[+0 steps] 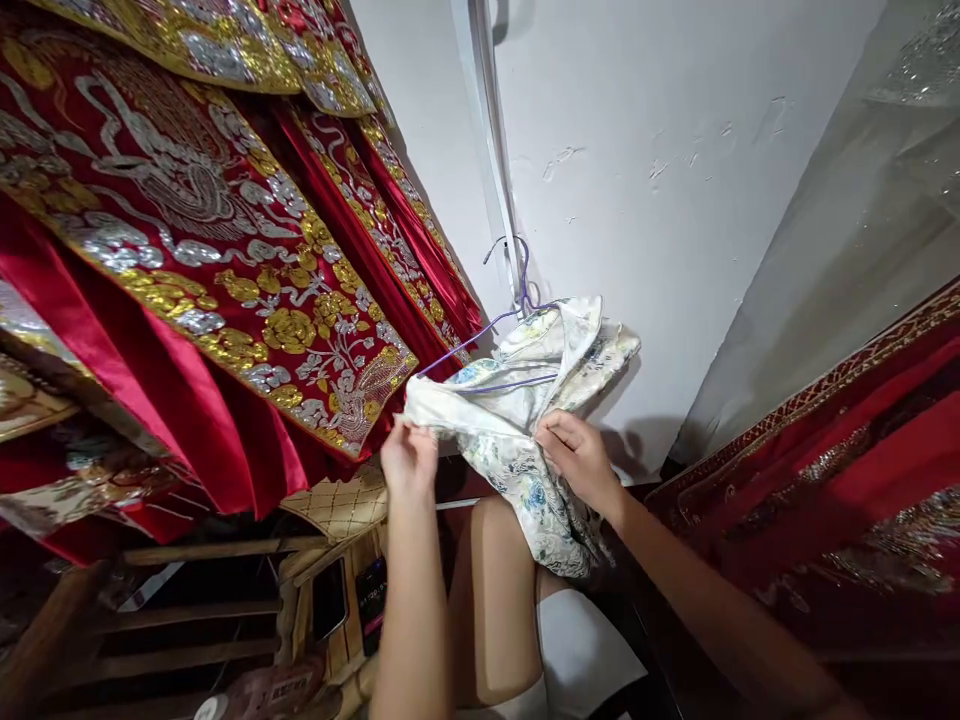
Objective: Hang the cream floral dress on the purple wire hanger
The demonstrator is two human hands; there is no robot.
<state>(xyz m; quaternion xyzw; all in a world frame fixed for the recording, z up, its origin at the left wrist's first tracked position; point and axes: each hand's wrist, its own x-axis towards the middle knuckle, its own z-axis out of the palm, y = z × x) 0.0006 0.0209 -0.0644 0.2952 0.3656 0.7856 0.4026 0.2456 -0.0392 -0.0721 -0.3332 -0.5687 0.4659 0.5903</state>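
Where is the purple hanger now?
In the head view, the purple hanger is near the middle, its hook at the white post. It sits partly inside the floral garment, just beyond the left hand and right hand.

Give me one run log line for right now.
floral garment: on purple hanger | left hand: pinching garment's left end | right hand: pinching garment's middle | purple hanger: hook at pale bar
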